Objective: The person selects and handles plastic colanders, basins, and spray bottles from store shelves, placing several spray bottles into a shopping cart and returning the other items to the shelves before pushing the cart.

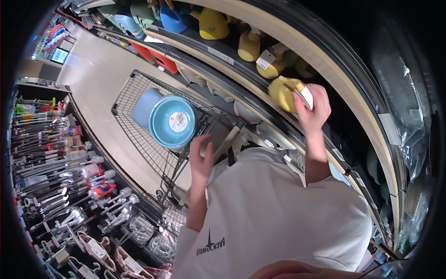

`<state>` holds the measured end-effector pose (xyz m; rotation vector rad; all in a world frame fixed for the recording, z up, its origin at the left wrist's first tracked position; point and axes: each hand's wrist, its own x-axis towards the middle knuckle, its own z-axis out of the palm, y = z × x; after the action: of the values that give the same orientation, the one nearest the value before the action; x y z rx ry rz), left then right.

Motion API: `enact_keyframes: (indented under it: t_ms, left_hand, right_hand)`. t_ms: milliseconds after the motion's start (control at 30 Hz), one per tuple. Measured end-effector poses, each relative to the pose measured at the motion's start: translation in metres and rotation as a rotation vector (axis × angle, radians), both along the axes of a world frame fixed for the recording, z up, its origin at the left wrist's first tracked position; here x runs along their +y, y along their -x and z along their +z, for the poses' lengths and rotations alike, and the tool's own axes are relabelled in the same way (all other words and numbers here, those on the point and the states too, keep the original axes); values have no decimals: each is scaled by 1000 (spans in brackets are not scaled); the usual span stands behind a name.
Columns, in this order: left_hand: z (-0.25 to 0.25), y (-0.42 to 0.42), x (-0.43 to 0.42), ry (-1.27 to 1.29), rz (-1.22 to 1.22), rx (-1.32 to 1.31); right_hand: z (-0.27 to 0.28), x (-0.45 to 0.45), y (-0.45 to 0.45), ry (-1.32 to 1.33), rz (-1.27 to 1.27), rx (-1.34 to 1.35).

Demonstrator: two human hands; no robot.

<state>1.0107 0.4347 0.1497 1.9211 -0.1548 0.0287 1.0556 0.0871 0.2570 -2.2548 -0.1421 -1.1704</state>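
Note:
A yellow spray bottle [282, 94] with a white tag is in my right hand [315, 107], its fingers closed around the top, at the edge of the shelf. My left hand [200, 156] is raised over the near end of the shopping cart [125, 100], fingers apart, with nothing in it. Inside the cart sit a round blue basin [158, 125] with a label on its bottom and a lighter blue container [142, 108] partly behind it.
More yellow bottles [249, 45] and yellow and blue watering cans [213, 27] stand on the upper shelf. Red items [163, 63] and bowls lie lower down. At left, a rack [60, 153] holds brushes and utensils.

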Motion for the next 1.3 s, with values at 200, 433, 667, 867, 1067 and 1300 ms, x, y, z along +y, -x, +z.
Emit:
enact_keyframes:
  t_ms: [200, 433, 667, 867, 1067, 1300]
  left_hand:
    - [61, -22, -2, 730, -214, 306]
    - [69, 5, 58, 977, -7, 436]
    - [69, 37, 98, 1034, 178, 570]
    - [59, 54, 116, 1029, 162, 535]
    - [81, 57, 114, 854, 188, 520]
    - [85, 54, 112, 982, 213, 500]
  right_hand:
    - [11, 118, 8, -947, 404, 283]
    - [12, 192, -13, -1063, 684, 833]
    - [11, 225, -27, -822, 863, 1068]
    - [13, 239, -18, -806, 851, 1047]
    - [15, 231, -10, -969, 917, 1101]
    - [7, 214, -9, -759, 1269, 880]
